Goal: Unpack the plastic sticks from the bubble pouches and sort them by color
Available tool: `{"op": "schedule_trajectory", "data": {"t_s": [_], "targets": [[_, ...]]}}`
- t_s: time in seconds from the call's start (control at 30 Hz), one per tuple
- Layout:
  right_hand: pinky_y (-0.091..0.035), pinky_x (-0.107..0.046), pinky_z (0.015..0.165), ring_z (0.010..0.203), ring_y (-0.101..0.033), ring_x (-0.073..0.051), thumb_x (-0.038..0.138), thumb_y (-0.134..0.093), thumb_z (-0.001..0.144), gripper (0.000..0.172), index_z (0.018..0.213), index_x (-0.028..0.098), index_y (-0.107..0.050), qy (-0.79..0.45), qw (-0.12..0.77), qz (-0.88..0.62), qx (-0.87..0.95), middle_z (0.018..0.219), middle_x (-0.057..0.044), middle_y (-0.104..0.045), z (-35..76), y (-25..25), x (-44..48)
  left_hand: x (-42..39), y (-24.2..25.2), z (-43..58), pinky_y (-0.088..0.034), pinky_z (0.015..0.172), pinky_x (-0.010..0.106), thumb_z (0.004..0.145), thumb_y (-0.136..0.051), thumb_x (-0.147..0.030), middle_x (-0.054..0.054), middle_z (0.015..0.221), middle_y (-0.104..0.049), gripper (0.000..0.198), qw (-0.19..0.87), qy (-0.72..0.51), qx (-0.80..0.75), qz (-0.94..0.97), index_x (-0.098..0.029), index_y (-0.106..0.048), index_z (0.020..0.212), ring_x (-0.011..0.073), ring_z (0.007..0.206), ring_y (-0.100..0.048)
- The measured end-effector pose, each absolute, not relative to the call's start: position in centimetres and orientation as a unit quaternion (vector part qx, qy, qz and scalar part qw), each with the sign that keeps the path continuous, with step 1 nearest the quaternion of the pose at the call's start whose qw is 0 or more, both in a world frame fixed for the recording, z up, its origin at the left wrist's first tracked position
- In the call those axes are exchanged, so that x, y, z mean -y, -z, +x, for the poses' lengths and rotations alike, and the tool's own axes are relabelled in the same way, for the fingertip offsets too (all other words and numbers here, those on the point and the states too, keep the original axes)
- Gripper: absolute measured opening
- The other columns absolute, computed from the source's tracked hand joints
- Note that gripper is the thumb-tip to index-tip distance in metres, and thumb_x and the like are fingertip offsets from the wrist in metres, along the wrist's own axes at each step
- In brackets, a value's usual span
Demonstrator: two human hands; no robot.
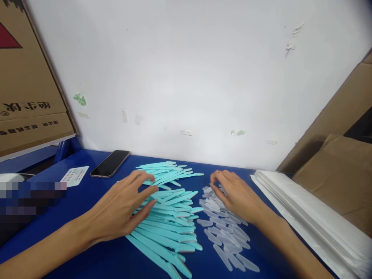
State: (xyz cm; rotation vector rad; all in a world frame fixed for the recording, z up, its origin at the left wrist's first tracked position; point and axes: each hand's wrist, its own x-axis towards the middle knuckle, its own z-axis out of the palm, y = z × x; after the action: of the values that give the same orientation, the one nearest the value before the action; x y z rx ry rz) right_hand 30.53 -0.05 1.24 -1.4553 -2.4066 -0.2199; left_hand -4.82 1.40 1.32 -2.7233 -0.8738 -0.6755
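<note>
My left hand (128, 205) hovers over the left side of a pile of teal eyebrow razors (165, 232), its fingers spread and no razor visibly gripped. Behind that pile lies a second, smaller group of the same razors (171, 172). The razors mostly point their blade ends to the right. At the far end of a heap of translucent plastic blade covers (228, 236) is my right hand (232, 192). Its thumb and forefinger are pinched together; whatever may be between them is too small to make out. The hand hides part of the heap.
A phone (110, 163) and a printed card (74, 176) lie on the blue table (95, 193) at the left. White folded sheets (308, 217) run along the right, beside a cardboard box (337, 182). Another large carton (29, 77) stands left, and a white wall (186, 77) closes the back.
</note>
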Motion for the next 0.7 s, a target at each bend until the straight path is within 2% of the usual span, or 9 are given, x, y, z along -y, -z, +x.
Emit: {"op": "schedule_trajectory", "data": {"t_s": [0.07,0.13,0.2,0.27,0.37,0.5,0.7], "targets": [[-0.047,-0.039,0.078,0.086,-0.059,-0.023,0.021,-0.045,0.104,0.007,0.105,0.023,-0.052,0.065,0.158,-0.505,0.846,0.099,-0.005,-0.065,30.6,-1.4,-0.3,-1.4,-1.6,-5.0,-0.035,0.108,0.068,0.107,-0.033,-0.05,0.019,0.159,-0.033,0.051,0.114,0.253,0.316,-0.907,-0.024,-0.048,0.148,0.0449,0.145,-0.031],[-0.048,-0.042,0.086,0.097,-0.061,-0.025,0.022,-0.046,0.105,0.011,0.112,0.023,-0.054,0.05,0.156,-0.503,0.849,0.108,-0.007,-0.066,30.5,-1.7,-1.0,-1.7,-1.7,-5.3,-0.023,0.11,0.079,0.104,-0.022,-0.067,0.019,0.17,-0.008,0.072,0.123,0.254,0.341,-0.896,-0.024,-0.026,0.162,0.0522,0.152,-0.01],[-0.047,-0.046,0.095,0.11,-0.059,-0.027,0.025,-0.048,0.105,0.019,0.122,0.023,-0.055,0.022,0.137,-0.509,0.85,0.12,-0.009,-0.064,30.3,-2.1,-2.2,-2.3,-1.7,-5.7,-0.02,0.108,0.082,0.101,-0.018,-0.073,0.02,0.171,0.005,0.082,0.13,0.241,0.366,-0.89,-0.023,-0.011,0.166,0.0554,0.152,0.001],[-0.045,-0.049,0.102,0.119,-0.057,-0.03,0.031,-0.052,0.104,0.029,0.131,0.023,-0.055,-0.013,0.108,-0.512,0.852,0.13,-0.011,-0.061,29.9,-2.5,-3.6,-3.0,-1.5,-6.2,-0.02,0.109,0.081,0.101,-0.021,-0.072,0.02,0.171,0.012,0.084,0.138,0.225,0.383,-0.885,-0.022,-0.004,0.166,0.0559,0.152,0.005],[-0.045,-0.046,0.106,0.125,-0.056,-0.031,0.04,-0.06,0.1,0.045,0.141,0.024,-0.053,-0.058,0.077,-0.505,0.858,0.139,-0.012,-0.057,29.4,-3.0,-5.8,-3.8,-1.1,-6.7,-0.02,0.113,0.078,0.102,-0.022,-0.07,0.016,0.172,0.013,0.08,0.138,0.219,0.401,-0.879,-0.024,-0.004,0.166,0.0531,0.153,0.005],[-0.045,-0.042,0.106,0.128,-0.055,-0.031,0.046,-0.067,0.093,0.063,0.149,0.023,-0.048,-0.097,0.058,-0.511,0.852,0.143,-0.014,-0.054,29.1,-2.8,-8.4,-4.2,-0.9,-6.9,-0.02,0.114,0.077,0.105,-0.016,-0.066,0.013,0.173,0.004,0.071,0.114,0.23,0.405,-0.878,-0.028,-0.016,0.165,0.0483,0.155,0.003],[-0.048,-0.037,0.098,0.116,-0.061,-0.028,0.051,-0.07,0.09,0.063,0.144,0.025,-0.053,-0.125,0.04,-0.513,0.848,0.133,-0.012,-0.059,28.6,-2.0,-10.6,-4.2,-1.1,-7.0,-0.024,0.115,0.072,0.107,-0.024,-0.048,0.015,0.167,-0.017,0.054,0.083,0.269,0.375,-0.883,-0.027,-0.04,0.154,0.0428,0.154,-0.012]]}}
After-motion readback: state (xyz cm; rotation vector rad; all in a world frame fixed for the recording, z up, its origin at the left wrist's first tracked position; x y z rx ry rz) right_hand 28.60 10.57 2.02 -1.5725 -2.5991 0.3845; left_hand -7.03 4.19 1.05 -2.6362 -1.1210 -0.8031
